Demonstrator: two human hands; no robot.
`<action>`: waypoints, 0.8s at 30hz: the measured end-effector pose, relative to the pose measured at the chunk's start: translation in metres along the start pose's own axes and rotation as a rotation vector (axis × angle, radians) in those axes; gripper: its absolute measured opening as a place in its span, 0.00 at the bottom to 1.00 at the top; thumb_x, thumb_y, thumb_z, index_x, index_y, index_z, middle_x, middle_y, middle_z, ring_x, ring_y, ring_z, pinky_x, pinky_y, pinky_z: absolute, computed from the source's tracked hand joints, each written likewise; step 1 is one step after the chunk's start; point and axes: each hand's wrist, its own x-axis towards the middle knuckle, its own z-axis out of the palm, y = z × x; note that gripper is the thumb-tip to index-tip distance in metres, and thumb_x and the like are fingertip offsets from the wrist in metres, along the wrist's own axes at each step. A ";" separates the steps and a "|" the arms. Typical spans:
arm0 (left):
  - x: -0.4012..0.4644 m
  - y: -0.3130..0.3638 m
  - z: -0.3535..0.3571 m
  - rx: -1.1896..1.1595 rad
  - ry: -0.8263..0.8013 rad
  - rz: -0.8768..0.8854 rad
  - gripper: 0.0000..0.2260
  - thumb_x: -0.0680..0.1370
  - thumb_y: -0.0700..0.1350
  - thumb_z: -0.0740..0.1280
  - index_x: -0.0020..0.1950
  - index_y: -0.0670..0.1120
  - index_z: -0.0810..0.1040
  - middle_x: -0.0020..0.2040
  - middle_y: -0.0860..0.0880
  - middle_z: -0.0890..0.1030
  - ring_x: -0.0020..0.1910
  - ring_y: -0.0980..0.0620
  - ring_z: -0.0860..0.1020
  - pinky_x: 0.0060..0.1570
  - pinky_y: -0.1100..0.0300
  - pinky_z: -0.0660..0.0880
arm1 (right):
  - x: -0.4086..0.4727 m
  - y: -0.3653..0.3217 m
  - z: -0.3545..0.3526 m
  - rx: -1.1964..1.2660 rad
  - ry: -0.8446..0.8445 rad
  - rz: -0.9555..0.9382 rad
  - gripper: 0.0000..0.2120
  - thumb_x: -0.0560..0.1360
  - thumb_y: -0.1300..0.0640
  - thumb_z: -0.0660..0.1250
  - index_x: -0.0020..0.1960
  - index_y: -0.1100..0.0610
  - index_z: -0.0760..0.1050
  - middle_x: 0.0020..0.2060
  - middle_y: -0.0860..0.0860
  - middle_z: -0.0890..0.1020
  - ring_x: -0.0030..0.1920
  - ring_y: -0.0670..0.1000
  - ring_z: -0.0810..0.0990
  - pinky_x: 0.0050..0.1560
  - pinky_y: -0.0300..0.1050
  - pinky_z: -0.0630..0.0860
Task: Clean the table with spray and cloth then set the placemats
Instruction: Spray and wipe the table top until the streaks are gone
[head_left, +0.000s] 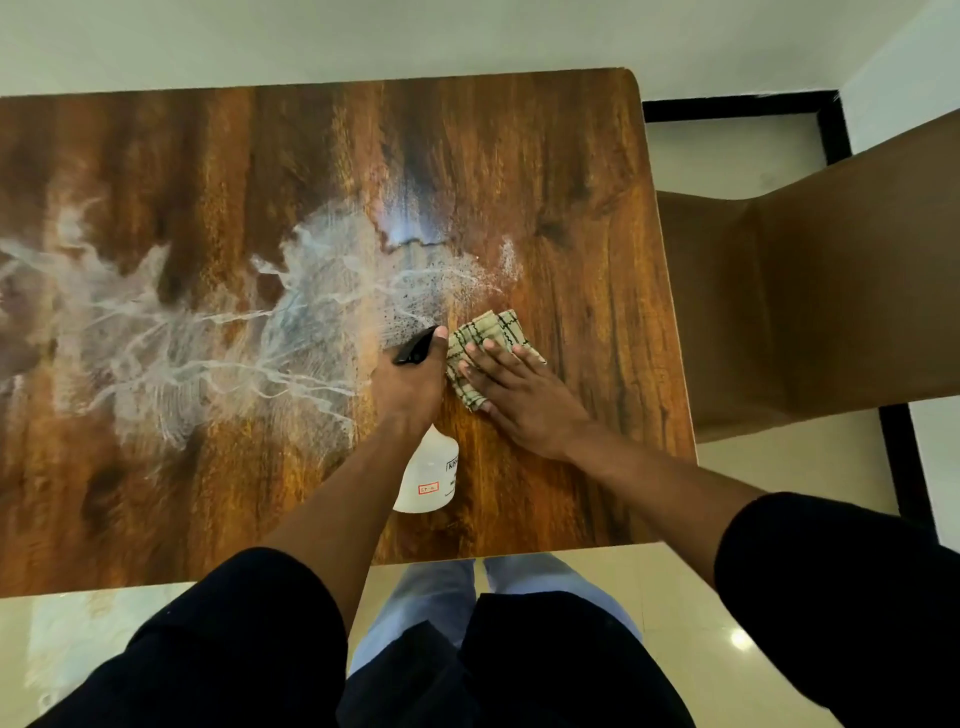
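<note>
Right grip (511, 384) flat on cloth (485, 338)

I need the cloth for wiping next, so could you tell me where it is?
The checked cloth lies on the table's right side, flat under the right hand, just right of the spray bottle.

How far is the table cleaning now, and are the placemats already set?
Sprayed: white foam streaks the table. In hand: left hand grips the spray bottle; right hand presses the cloth. Left: wiping the foam, setting placemats; none are visible.
</note>
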 end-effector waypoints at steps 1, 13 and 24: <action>0.003 -0.001 -0.003 0.008 -0.016 0.008 0.31 0.75 0.74 0.69 0.50 0.45 0.87 0.40 0.47 0.87 0.35 0.48 0.81 0.36 0.58 0.76 | 0.002 0.008 -0.004 -0.002 0.004 -0.005 0.28 0.87 0.45 0.46 0.85 0.48 0.45 0.84 0.48 0.42 0.83 0.51 0.37 0.82 0.53 0.39; 0.030 -0.001 -0.043 0.024 -0.091 0.041 0.28 0.78 0.70 0.70 0.44 0.44 0.86 0.40 0.41 0.87 0.39 0.38 0.85 0.43 0.45 0.82 | 0.078 -0.002 -0.037 0.185 0.189 0.611 0.29 0.86 0.50 0.50 0.84 0.49 0.43 0.83 0.52 0.42 0.82 0.56 0.37 0.82 0.60 0.41; 0.056 0.002 -0.054 -0.070 -0.126 -0.017 0.25 0.75 0.69 0.74 0.52 0.48 0.84 0.43 0.44 0.88 0.40 0.42 0.86 0.44 0.48 0.83 | 0.075 0.057 -0.058 0.100 0.146 0.458 0.26 0.88 0.47 0.48 0.84 0.47 0.46 0.83 0.50 0.46 0.83 0.54 0.43 0.82 0.62 0.48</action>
